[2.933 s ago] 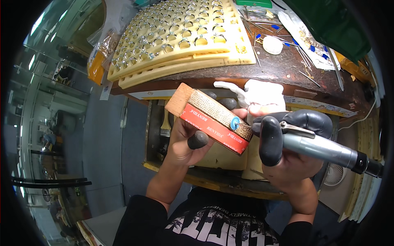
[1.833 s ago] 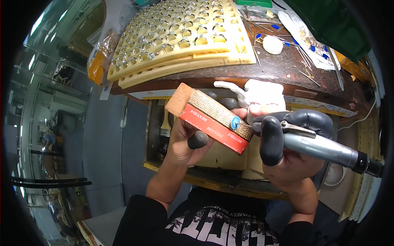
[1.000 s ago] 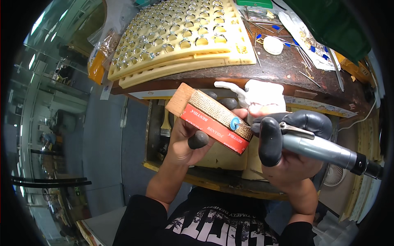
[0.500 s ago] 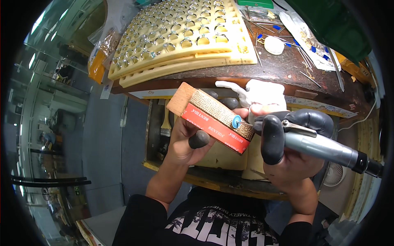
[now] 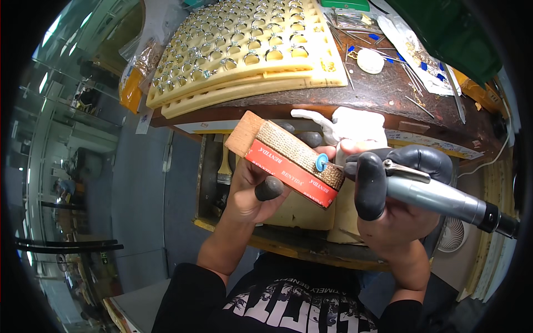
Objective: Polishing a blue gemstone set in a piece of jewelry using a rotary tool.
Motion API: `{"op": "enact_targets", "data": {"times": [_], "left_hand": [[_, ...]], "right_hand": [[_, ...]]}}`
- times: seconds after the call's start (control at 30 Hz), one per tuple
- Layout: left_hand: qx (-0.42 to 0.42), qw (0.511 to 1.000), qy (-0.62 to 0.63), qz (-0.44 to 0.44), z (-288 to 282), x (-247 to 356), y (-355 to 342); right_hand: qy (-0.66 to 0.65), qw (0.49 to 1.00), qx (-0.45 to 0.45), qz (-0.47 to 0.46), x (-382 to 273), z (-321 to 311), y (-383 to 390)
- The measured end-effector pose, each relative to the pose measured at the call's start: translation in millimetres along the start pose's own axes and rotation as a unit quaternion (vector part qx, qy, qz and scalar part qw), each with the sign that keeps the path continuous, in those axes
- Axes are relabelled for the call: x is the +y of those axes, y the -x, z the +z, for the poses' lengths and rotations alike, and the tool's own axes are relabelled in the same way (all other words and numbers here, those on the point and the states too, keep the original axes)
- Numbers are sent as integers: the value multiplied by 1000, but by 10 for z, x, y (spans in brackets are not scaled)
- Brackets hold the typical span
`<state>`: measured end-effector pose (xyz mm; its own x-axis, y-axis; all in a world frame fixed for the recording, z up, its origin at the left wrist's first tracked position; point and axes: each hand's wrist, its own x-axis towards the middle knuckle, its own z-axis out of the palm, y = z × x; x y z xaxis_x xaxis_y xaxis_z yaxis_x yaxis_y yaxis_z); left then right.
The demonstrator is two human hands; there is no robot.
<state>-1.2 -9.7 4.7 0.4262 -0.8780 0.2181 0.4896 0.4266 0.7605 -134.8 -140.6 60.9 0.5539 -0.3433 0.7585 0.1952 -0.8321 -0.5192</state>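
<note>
My left hand (image 5: 252,197) is closed around a wooden sanding block (image 5: 244,133) and holds it tilted in mid-air. A coarse brownish abrasive strip (image 5: 291,145) covers its upper face, and a red printed band (image 5: 288,175) runs along the side facing me. In my right hand (image 5: 397,194) is a silver rotary handpiece (image 5: 433,197), gripped like a pen. The small blue polishing wheel (image 5: 322,162) at its tip lies against the abrasive near the block's right end. Black finger cots (image 5: 370,186) cover several of my fingers.
Beyond my hands, a cream tray (image 5: 250,72) with rows of rings stands on the wooden bench (image 5: 377,91). White cloth (image 5: 358,125) hangs at the bench edge. Thin metal tools (image 5: 413,80) and a round white piece (image 5: 370,61) lie at right. An open drawer (image 5: 294,213) sits below.
The blue wheel has shifted slightly right and up along the abrasive, together with my right hand and the handpiece. My left hand and the block look almost still.
</note>
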Motion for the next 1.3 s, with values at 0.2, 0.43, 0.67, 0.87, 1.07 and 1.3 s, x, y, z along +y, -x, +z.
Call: {"op": "enact_targets", "data": {"times": [0.2,0.43,0.67,0.87,1.07,1.3], "left_hand": [[-40,998,46,34,-60,-37,1],[-39,998,46,32,-59,-35,-11],[-11,1000,16,20,-24,-18,-8],[10,1000,-2,-5,23,12,-15],[8,1000,-5,2,24,1,-11],[3,1000,0,-2,13,6,-3]], "right_hand": [[-41,999,6,12,6,3,13],[-20,1000,-17,7,28,1,35],[-20,1000,0,-7,8,-24,-9],[-14,1000,10,13,-6,-5,10],[-35,998,6,54,-12,31,44],[-58,996,8,72,8,4,73]]}}
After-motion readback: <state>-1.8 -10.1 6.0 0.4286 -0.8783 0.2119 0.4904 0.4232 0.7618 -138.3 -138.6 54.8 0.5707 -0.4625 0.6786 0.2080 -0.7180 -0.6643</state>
